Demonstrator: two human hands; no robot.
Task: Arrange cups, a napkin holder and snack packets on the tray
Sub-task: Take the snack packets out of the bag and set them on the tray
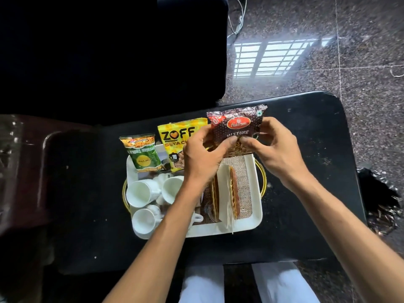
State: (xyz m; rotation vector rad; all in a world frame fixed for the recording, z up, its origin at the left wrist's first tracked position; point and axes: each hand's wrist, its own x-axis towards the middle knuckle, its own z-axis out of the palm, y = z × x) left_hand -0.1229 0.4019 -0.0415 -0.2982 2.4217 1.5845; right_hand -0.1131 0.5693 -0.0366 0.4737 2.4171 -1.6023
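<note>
A white tray (256, 213) with gold handles sits on a black table. Three white cups (142, 192) cluster in its left half. A wooden napkin holder (234, 193) with white napkins stands on a woven mat in the right half. A green snack packet (143, 155) and a yellow Zoff packet (177, 138) lean at the tray's far edge. Both hands hold a brown Haldiram's Mixture packet (237, 125) upright above the tray's far right corner. My left hand (203, 156) pinches its lower left; my right hand (275, 145) grips its lower right.
The black table (306, 171) ends close on the right over a speckled stone floor (360, 51). A dark chair back (109, 51) rises beyond the table. A dark brown tray-like surface (26, 171) lies to the left. My white-trousered knees (203, 285) show below.
</note>
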